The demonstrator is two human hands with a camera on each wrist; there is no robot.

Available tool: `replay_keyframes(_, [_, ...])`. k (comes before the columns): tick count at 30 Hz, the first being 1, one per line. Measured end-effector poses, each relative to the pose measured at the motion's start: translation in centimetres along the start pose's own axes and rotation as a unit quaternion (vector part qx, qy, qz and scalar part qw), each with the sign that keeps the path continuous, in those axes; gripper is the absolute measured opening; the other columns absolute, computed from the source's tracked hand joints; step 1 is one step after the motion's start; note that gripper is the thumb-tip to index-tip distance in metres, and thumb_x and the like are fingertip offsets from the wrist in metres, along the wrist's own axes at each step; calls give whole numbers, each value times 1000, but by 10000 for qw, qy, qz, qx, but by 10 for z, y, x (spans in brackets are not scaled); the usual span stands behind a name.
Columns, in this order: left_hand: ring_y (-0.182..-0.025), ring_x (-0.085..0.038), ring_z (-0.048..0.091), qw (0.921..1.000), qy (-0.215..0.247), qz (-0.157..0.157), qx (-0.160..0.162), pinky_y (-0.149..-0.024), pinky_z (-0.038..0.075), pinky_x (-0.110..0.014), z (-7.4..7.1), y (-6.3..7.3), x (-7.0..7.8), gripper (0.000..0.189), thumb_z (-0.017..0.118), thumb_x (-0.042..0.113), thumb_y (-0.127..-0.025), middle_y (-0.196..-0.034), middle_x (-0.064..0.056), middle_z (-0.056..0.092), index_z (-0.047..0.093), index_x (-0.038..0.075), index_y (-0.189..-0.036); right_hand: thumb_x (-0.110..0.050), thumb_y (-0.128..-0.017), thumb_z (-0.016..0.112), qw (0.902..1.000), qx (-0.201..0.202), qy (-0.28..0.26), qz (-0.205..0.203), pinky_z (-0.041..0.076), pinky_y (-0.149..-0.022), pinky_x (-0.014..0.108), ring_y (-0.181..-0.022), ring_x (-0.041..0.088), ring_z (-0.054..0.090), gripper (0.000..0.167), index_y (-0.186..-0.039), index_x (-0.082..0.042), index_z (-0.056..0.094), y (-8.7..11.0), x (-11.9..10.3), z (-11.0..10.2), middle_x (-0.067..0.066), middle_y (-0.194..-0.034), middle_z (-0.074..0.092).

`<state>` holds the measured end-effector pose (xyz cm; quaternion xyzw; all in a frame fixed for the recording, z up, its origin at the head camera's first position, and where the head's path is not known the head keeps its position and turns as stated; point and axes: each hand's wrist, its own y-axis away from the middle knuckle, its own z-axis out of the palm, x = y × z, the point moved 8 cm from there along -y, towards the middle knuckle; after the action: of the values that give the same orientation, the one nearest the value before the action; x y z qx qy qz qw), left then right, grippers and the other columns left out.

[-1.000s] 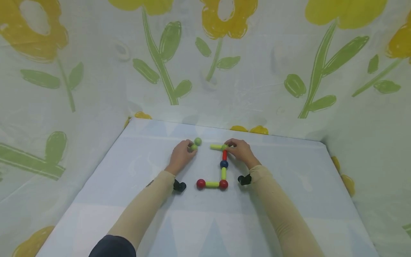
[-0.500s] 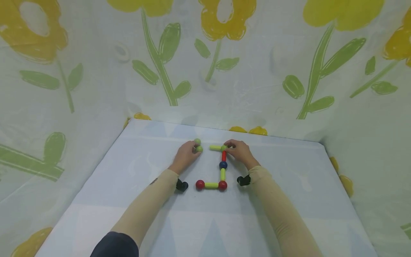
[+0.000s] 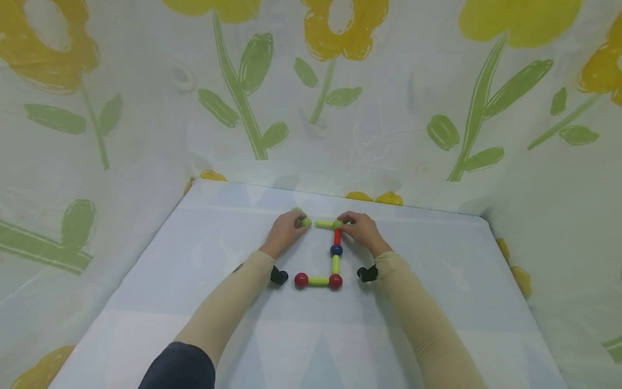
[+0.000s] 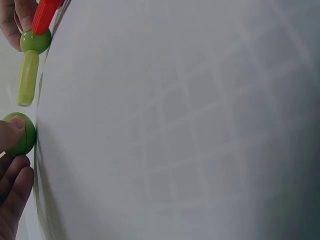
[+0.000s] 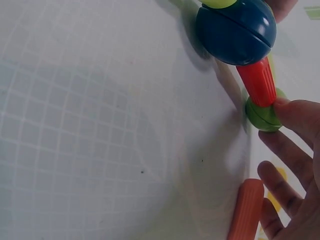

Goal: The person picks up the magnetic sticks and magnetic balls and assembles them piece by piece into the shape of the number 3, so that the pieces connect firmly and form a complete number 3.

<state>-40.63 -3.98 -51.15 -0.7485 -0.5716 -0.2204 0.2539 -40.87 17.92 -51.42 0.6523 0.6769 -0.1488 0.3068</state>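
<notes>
My left hand point(image 3: 284, 233) pinches a green ball point(image 4: 25, 134) between thumb and fingers. A small gap separates that ball from the free end of a yellow-green stick point(image 3: 324, 223). The stick's other end joins a corner green ball point(image 4: 36, 41), which my right hand point(image 3: 362, 231) pinches with thumb and forefinger. From this corner a red stick point(image 5: 257, 82) runs to a blue ball point(image 5: 237, 32). Below the blue ball, another yellow-green stick point(image 3: 336, 265) leads to a red ball point(image 3: 335, 281). A third yellow-green stick point(image 3: 318, 281) links it to a second red ball point(image 3: 301, 280).
Another green ball point(image 3: 297, 209) lies behind my left hand, mostly hidden in the head view. An orange-red stick point(image 5: 247, 210) lies under my right hand's fingers in the right wrist view. The pale table point(image 3: 311, 335) meets a flower-printed cloth backdrop point(image 3: 379, 119).
My left hand has moved right with the green ball, close to the yellow-green stick's free end. My right hand keeps its pinch on the corner ball.
</notes>
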Motion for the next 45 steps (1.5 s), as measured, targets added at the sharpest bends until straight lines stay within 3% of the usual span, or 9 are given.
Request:
replay_keyframes(13, [-96,-17,63,9995,299,-58,-10,-88,51,-35,4,-8,-1,38,72,22,-89,-113,-4,69,65,14,-125,-33,-92,67,10000,43,58,3,52,-93,42,-122,27,52,32,-123,-26,64,0,-1,0,1,-124,65])
replay_keyframes(22, [-99,-18,65,9994,293,-12,-167,-89,52,-35,8,-12,3,38,72,21,-89,-117,-4,69,65,14,-125,-33,-92,67,9999,56,18,-89,49,-98,45,-123,28,52,32,-123,-26,64,0,-1,-2,1,-124,65])
replay_keyframes(31, [-99,-17,62,9989,402,-151,-172,-91,51,-35,8,-11,-1,45,72,31,-88,-112,0,68,61,20,-131,-34,-92,68,9999,52,-88,-58,50,-97,44,-124,27,52,32,-122,-27,65,-1,2,0,1,-123,66])
replay_keyframes(37, [-98,-15,61,9985,493,-173,-186,-88,51,-34,8,-11,-5,36,72,36,-88,-104,4,67,66,26,-123,-34,-91,68,9999,64,-82,-56,49,-99,45,-124,28,52,32,-122,-27,65,-2,3,1,1,-123,65])
replay_keyframes(45, [-101,-16,64,9974,699,-76,-185,-91,51,-35,8,-13,-6,29,72,33,-89,-109,4,70,69,25,-117,-35,-91,68,9999,95,-11,-39,50,-97,44,-124,27,52,33,-123,-28,64,-3,4,1,1,-124,65])
